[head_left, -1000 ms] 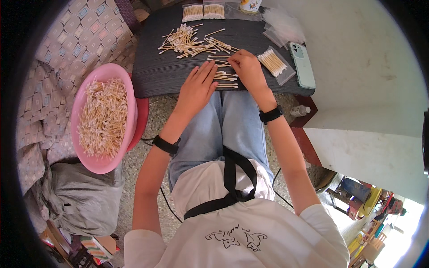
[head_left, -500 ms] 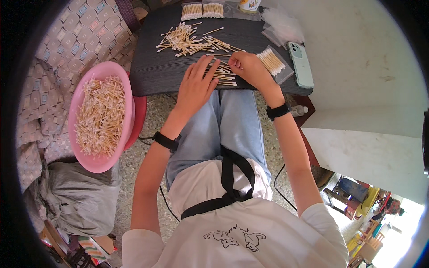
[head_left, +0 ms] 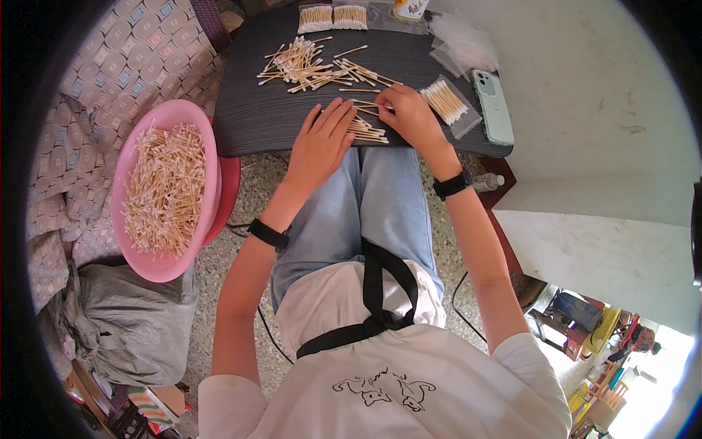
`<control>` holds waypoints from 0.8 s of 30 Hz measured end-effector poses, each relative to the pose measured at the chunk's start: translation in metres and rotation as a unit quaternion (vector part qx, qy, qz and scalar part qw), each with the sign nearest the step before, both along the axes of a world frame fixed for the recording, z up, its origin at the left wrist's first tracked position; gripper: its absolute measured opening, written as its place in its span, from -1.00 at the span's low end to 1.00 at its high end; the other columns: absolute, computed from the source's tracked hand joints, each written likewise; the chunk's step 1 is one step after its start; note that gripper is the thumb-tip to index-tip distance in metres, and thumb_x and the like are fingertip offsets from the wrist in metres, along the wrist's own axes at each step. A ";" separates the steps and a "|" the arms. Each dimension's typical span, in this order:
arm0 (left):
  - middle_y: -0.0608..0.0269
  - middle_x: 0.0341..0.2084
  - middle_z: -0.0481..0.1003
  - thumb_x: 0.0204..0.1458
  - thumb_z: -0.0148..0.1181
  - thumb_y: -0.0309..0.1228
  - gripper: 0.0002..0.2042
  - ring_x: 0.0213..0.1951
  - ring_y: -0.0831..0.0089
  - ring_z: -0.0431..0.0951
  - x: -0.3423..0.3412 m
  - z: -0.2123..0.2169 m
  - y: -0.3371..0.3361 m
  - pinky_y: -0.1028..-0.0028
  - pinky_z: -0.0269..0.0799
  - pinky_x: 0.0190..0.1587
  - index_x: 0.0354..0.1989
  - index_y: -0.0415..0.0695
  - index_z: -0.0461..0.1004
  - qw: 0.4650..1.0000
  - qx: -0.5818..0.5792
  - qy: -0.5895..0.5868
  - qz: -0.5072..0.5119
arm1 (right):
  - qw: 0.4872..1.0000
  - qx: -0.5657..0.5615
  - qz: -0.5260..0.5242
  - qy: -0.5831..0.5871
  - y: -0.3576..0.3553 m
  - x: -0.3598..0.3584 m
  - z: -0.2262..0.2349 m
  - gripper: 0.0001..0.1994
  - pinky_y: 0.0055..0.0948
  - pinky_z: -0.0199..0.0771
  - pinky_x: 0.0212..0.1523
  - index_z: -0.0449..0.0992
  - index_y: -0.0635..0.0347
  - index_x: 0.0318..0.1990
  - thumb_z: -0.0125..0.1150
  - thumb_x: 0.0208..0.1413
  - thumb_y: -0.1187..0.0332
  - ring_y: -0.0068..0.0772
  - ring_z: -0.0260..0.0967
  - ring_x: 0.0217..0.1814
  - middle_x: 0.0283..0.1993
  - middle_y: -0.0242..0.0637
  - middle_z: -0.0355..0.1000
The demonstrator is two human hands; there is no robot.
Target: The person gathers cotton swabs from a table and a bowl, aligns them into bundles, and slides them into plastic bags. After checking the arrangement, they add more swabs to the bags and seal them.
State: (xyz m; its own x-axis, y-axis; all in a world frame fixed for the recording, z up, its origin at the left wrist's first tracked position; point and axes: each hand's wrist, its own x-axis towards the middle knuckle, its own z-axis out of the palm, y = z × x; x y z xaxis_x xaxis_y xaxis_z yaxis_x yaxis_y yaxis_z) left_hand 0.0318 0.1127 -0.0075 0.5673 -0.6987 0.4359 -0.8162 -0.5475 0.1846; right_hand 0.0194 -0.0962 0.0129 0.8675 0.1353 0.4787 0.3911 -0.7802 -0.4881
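Note:
My left hand lies palm down at the near edge of the dark table, fingers stretched out over a small group of cotton swabs. Part of that group is hidden beneath it. Just to the right, my right hand is closed in a pinch at the tips of one or two swabs that lie crosswise above the group. Its fingertips are partly hidden. Beyond both hands sits a loose heap of swabs with wooden sticks and white tips. A clear bag of swabs lies beside my right hand.
A pale green phone lies at the table's right edge, below empty clear bags. Two filled swab bags and a bottle are at the back. A pink basin full of swabs stands left. A wall rises right.
My left hand's fingers have come closer together over the swabs and cover more of them. My right hand has shifted only slightly, still pinching near the same place.

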 end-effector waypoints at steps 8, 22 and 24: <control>0.23 0.22 0.22 0.22 -0.16 -0.25 -0.59 0.30 0.31 0.11 0.001 0.003 -0.003 0.19 -0.08 0.35 0.20 -0.14 0.24 1.000 -0.007 0.001 0.002 | 0.996 -0.018 -0.081 0.017 -0.003 -0.004 -0.003 -0.94 -0.17 0.44 -0.26 0.48 0.30 -0.48 0.18 -0.14 0.50 0.01 0.41 -0.32 -0.41 -0.06 0.41; 0.17 0.19 0.25 0.20 -0.11 -0.19 -0.54 0.26 0.34 0.17 -0.003 -0.001 -0.007 0.21 -0.11 0.36 0.19 -0.20 0.24 1.000 0.016 -0.019 0.017 | 0.997 -0.004 -0.067 0.032 0.004 -0.004 0.000 -0.93 -0.26 0.45 -0.28 0.50 0.30 -0.41 0.20 -0.09 0.51 -0.08 0.43 -0.31 -0.38 -0.11 0.42; 0.14 0.15 0.28 0.18 -0.08 -0.20 -0.54 0.22 0.28 0.22 -0.003 -0.001 -0.009 0.20 -0.08 0.35 0.18 -0.21 0.25 0.999 0.011 -0.033 0.034 | 0.997 0.009 -0.066 0.035 0.005 -0.005 0.002 -0.94 -0.21 0.44 -0.25 0.50 0.28 -0.43 0.18 -0.08 0.49 -0.04 0.42 -0.27 -0.35 -0.11 0.42</control>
